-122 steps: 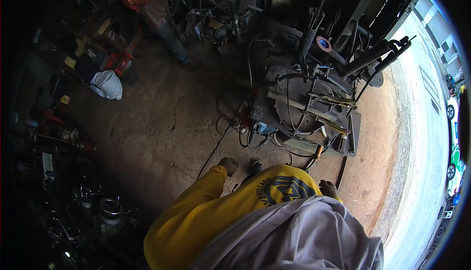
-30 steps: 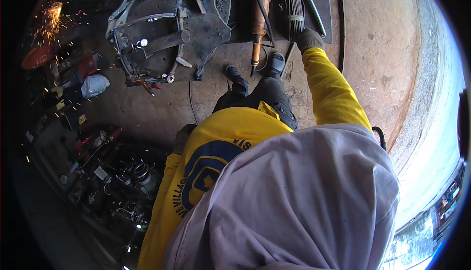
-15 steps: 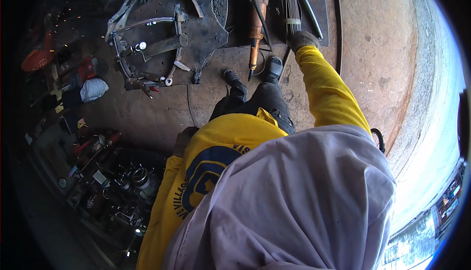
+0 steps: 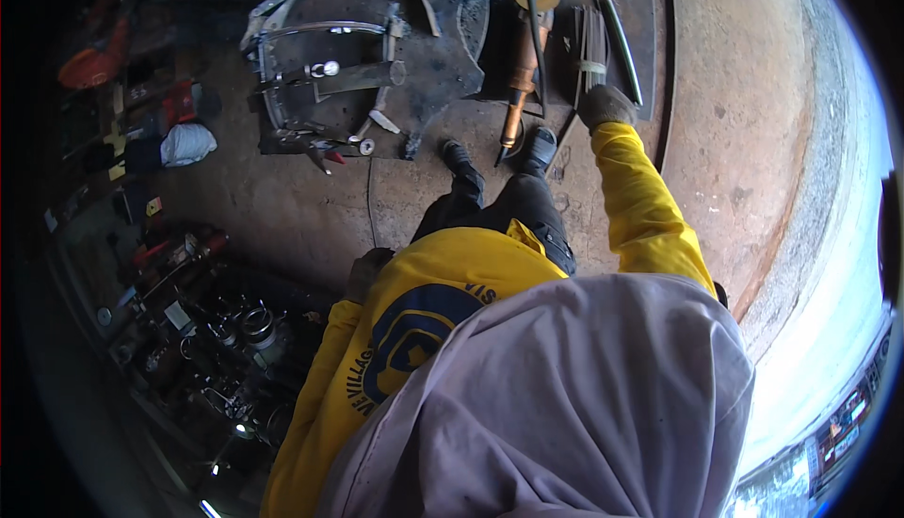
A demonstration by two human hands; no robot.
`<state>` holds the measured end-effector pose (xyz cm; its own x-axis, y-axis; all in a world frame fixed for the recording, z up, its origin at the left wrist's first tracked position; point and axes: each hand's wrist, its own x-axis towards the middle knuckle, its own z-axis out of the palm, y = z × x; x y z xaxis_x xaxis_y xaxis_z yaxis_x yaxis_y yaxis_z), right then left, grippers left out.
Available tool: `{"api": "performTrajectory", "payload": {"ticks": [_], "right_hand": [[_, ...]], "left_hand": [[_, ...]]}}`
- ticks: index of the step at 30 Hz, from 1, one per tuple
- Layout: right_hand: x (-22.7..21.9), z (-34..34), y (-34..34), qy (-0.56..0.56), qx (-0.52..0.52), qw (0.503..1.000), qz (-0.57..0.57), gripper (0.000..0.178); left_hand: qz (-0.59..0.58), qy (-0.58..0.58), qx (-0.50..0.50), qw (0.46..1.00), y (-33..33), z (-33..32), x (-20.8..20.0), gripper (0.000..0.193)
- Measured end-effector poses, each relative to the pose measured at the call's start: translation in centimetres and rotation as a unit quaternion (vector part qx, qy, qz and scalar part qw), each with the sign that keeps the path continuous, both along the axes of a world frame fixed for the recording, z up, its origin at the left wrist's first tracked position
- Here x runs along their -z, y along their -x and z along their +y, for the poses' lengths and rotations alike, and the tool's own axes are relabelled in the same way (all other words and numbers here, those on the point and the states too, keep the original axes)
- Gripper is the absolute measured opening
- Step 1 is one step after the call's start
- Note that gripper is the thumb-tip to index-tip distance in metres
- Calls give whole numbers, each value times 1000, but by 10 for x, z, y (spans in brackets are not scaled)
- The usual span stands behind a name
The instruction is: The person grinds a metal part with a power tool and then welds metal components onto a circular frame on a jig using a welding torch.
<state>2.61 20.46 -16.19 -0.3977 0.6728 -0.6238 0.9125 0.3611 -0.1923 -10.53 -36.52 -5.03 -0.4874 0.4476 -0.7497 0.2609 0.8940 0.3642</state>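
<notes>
Your gloved right hand [image 4: 605,105] closes on the bundle of welding rods [image 4: 589,47] at one o'clock, beside the angle grinder [image 4: 524,66]; grip low and lift evenly. Your left hand [image 4: 365,271] looks empty.

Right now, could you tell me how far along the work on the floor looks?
The metal assembly lies put together on the floor, and the angle grinder rests idle beside it. In hand: the gloved right hand reaches down to the bundle of rods, touching it; a closed grip cannot be confirmed. The left hand hangs back, apparently holding nothing. The bundle is not yet lifted.
</notes>
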Motion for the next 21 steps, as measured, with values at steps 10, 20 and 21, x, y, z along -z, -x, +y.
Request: {"api": "performTrajectory", "payload": {"ticks": [10,20,21], "right_hand": [[33,2,-2,20,-4,1000,-17,35],[35,-1,37,24,-23,997,-64,33],[39,-1,39,15,-3,998,-59,32]], "left_hand": [[4,13,106,994,12,14,1,33],[150,-88,375,910,21,37,-18,28],[150,-97,362,915,20,40,-21,29]]}}
